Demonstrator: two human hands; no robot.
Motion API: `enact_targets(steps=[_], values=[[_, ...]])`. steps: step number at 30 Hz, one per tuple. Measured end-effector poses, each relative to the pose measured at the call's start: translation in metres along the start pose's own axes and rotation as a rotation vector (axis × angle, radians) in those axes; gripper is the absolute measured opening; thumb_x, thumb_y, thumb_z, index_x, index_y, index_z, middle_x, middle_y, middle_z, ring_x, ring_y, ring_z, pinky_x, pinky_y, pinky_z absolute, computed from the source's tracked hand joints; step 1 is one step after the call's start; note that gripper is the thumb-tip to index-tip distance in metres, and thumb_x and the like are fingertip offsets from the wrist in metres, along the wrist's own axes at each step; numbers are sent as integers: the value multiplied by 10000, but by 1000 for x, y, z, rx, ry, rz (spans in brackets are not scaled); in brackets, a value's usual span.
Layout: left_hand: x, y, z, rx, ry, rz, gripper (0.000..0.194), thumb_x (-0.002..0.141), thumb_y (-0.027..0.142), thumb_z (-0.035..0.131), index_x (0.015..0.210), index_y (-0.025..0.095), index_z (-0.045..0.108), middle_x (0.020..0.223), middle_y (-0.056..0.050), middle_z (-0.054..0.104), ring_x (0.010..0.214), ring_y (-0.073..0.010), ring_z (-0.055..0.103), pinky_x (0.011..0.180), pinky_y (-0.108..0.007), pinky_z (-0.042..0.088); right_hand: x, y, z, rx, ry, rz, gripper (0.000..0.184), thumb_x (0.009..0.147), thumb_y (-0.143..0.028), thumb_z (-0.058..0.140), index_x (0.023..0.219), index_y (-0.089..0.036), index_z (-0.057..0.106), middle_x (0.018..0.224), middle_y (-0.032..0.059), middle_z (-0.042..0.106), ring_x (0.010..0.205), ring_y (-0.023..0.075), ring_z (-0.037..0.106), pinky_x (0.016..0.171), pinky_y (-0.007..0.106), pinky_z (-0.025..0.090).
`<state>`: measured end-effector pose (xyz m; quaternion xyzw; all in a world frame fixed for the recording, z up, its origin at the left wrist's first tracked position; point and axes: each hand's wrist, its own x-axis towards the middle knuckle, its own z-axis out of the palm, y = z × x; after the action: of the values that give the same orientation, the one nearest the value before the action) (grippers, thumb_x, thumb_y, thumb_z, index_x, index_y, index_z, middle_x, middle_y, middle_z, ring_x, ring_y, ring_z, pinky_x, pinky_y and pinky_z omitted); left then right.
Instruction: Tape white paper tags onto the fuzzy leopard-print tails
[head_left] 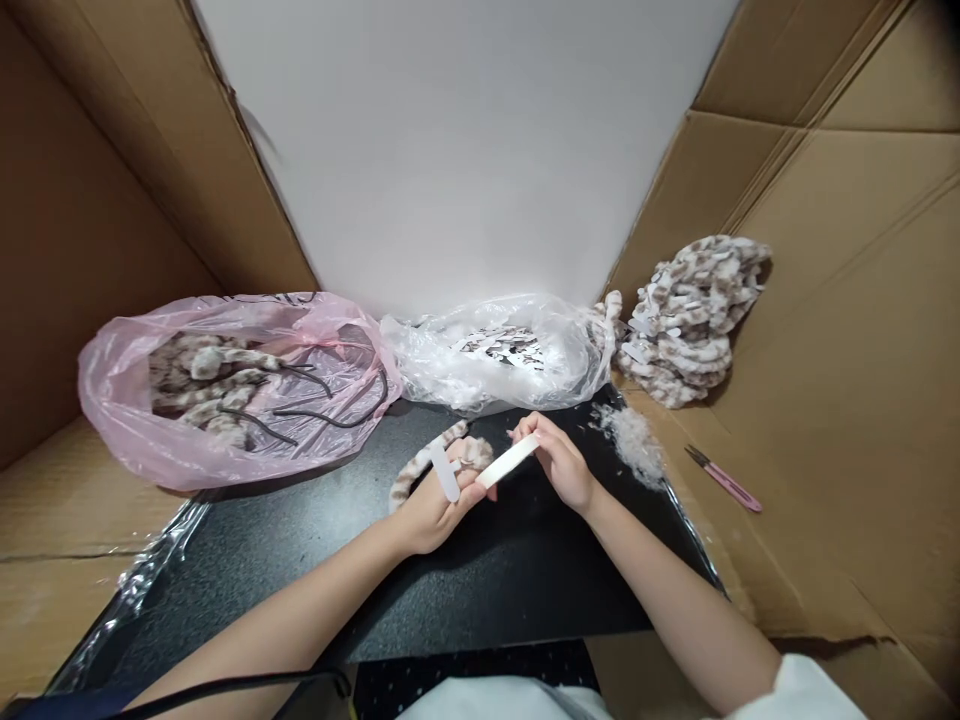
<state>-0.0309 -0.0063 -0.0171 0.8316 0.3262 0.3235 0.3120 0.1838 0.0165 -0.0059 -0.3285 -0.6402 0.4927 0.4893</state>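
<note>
My left hand is closed around a curved, furry brown-and-white striped piece, which lies bent on the black tabletop. A rounded white strip lies across the back of that hand. Between my two hands runs a pale, cream-white band; whether it is a flat strip or a tape roll seen edge-on, I cannot tell. My left thumb touches its lower end. The fingers of my right hand pinch its upper end.
A pink plastic bag at left holds furry pieces with dark cords. In the middle, a clear bag contains white cut-outs. Striped furry pieces are heaped at right, near loose fluff and pink-handled snips. Cardboard walls stand around.
</note>
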Motion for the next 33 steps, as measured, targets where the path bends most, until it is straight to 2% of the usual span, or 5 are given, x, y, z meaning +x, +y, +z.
enact_targets(steps=[4, 8, 18, 28, 33], values=[[2, 3, 4, 149, 57, -16, 502, 996, 412, 263, 642, 174, 528, 750, -50, 543, 833, -208, 501, 823, -356, 405, -3, 7, 7, -192, 172, -109, 168, 873, -317, 505, 1015, -243, 556, 1062, 60, 573, 1060, 227, 529, 952, 367, 398], [1, 0, 8, 36, 27, -93, 473, 989, 427, 276, 648, 178, 491, 623, -6, 467, 666, -164, 469, 673, -299, 401, -13, -3, 13, -345, -45, -159, 213, 847, -338, 587, 1035, -239, 574, 1079, 69, 567, 1071, 245, 497, 982, 401, 361], [2, 9, 1, -144, -32, -84, 489, 972, 490, 269, 890, 169, 629, 767, -61, 600, 783, -200, 522, 718, -305, 416, -10, 0, 30, 795, 145, 395, 240, 797, -403, 435, 638, -234, 376, 649, 2, 388, 672, 196, 466, 762, 393, 475], [8, 7, 3, -103, 2, -186, 455, 942, 452, 382, 614, 172, 530, 543, 13, 444, 595, -142, 427, 586, -258, 324, -14, 5, 19, -51, 5, 67, 146, 817, -325, 589, 911, -217, 619, 964, 48, 592, 956, 211, 549, 911, 356, 414], [7, 10, 3, -267, 37, -244, 456, 905, 526, 437, 646, 174, 568, 508, 23, 404, 546, -131, 402, 507, -232, 300, -12, 9, 27, 297, 101, 275, 167, 794, -331, 450, 671, -218, 451, 699, 0, 418, 683, 165, 452, 709, 308, 453]])
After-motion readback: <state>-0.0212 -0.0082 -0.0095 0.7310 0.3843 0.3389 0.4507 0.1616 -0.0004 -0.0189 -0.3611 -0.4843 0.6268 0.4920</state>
